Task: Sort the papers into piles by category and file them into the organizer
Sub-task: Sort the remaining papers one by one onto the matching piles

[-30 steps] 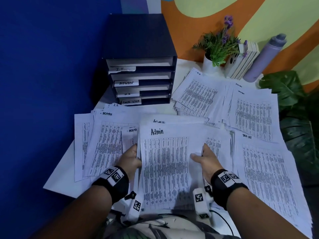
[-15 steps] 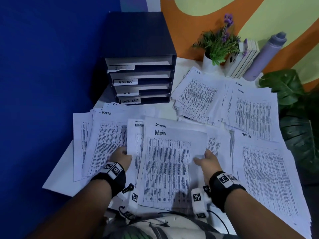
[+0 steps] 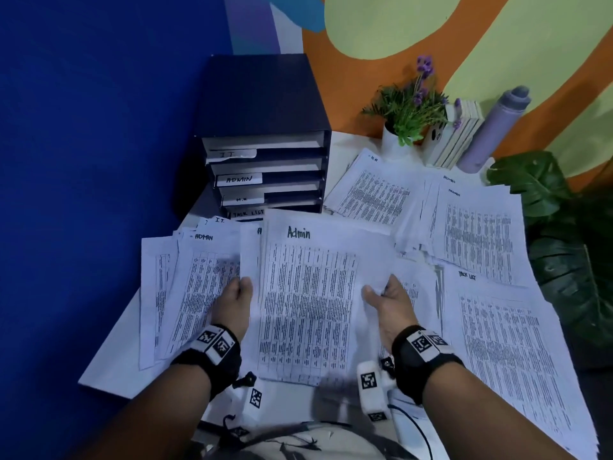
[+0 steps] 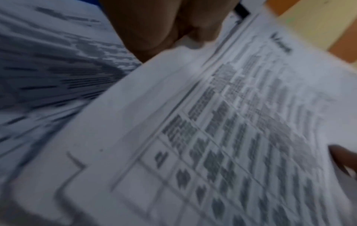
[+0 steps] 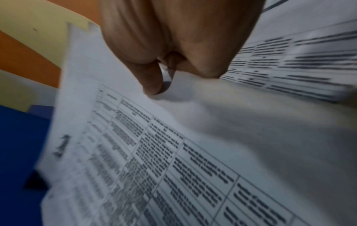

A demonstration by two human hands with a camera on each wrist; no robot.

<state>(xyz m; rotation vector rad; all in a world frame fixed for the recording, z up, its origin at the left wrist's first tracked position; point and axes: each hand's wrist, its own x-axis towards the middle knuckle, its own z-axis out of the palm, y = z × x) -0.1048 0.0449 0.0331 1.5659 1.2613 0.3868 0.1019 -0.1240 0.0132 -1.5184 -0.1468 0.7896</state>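
Note:
A stack of printed sheets headed "Admin" (image 3: 306,293) is lifted off the table between both hands. My left hand (image 3: 237,295) grips its left edge and my right hand (image 3: 381,295) pinches its right edge, thumb on top. In the left wrist view the Admin stack (image 4: 222,130) fills the frame below my left hand (image 4: 173,33). In the right wrist view my right hand (image 5: 166,64) pinches the Admin stack (image 5: 154,152). The dark organizer (image 3: 265,141), with shelves labelled IT, ADMIN, H.R and TASK LIST, stands at the back left.
More paper piles cover the white table (image 3: 112,370): an ADMIN pile (image 3: 199,287) at left, an H.R pile (image 3: 371,190) behind, another pile (image 3: 477,234) at right, a TASK LIST pile (image 3: 507,353) at front right. A potted plant (image 3: 408,111), books (image 3: 454,137) and a bottle (image 3: 494,131) stand at the back.
Both hands have raised the Admin stack and carried it away from me toward the organizer; its top edge now reaches the lowest shelf.

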